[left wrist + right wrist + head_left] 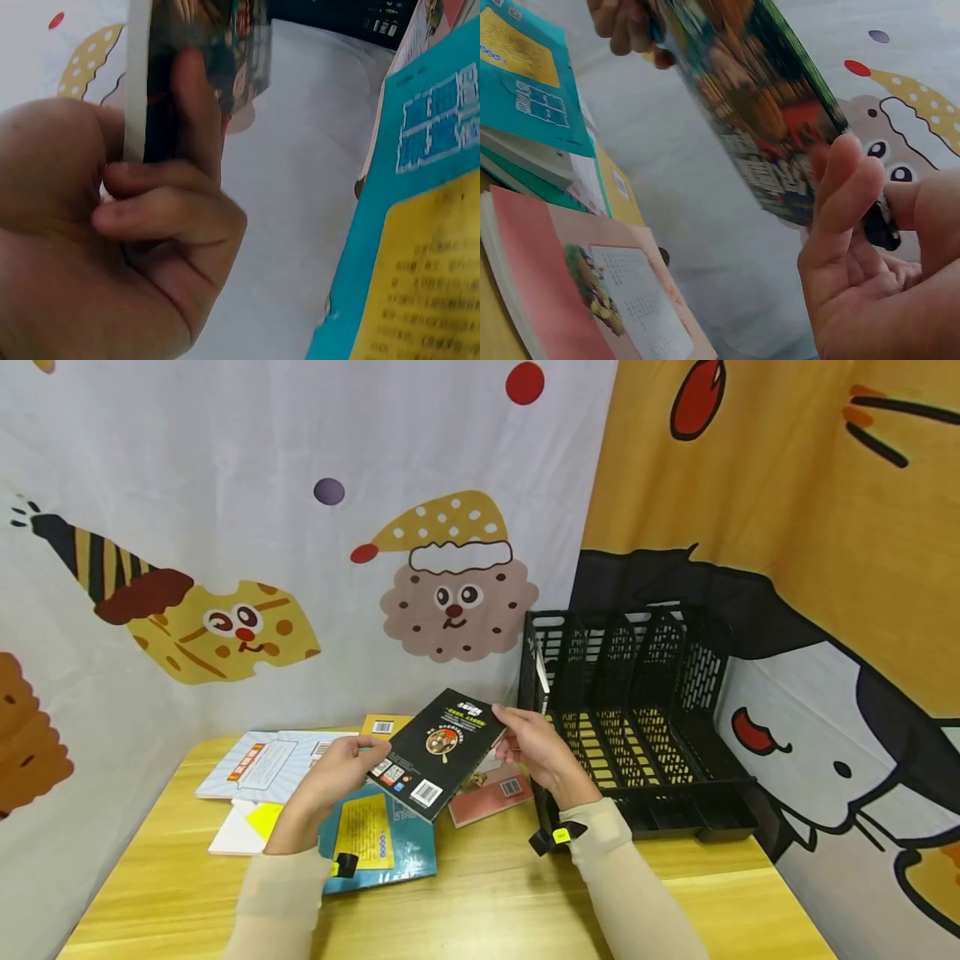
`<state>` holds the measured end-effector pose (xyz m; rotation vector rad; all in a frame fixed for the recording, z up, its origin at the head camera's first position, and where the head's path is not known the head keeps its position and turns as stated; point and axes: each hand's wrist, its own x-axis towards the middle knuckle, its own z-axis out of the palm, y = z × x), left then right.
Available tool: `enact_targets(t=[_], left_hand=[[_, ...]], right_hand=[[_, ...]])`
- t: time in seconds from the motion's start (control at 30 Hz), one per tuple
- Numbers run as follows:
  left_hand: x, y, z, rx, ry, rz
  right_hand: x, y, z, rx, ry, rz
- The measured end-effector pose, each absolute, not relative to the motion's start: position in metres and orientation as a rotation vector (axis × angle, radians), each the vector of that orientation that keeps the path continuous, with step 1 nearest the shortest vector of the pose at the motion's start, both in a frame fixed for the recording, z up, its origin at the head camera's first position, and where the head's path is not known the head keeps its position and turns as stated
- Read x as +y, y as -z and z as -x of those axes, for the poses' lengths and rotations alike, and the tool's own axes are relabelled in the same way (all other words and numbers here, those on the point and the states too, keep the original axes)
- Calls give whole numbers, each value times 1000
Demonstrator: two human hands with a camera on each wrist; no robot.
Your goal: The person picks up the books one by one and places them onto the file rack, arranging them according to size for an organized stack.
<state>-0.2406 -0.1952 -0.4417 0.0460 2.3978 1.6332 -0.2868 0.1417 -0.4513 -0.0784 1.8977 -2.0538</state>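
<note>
A black book [442,747] is held up in the air between both hands, its back cover with a barcode facing up in the head view. My left hand [337,777] pinches its left edge, thumb on top. At the opposite edge my right hand [540,752] grips it between thumb and fingers. From below, the right wrist view shows the book's colourful other cover [757,97], with the right hand's fingers [847,180] against it. In the left wrist view the left hand [150,225] has its fingers curled round the edge.
Beneath and left of the hands lie a teal book [408,847], a light blue book [225,768] and a white one with a yellow patch [232,835]. A pink book [487,802] is near a black slotted rack [720,777] at the right, which holds a thin white item [542,668].
</note>
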Motion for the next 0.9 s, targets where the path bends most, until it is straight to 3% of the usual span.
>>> enact_targets(t=[0.27,0.5,0.9], left_hand=[[-181,428,231,2424,-1644,57],[-174,421,224,2332,-1629,-29],[-158,431,221,2672,-1201,-198]], right_hand=[[134,456,284,1882,1970,113],[134,454,283,1911,1973,207],[143,431,272,2320,1934,256]])
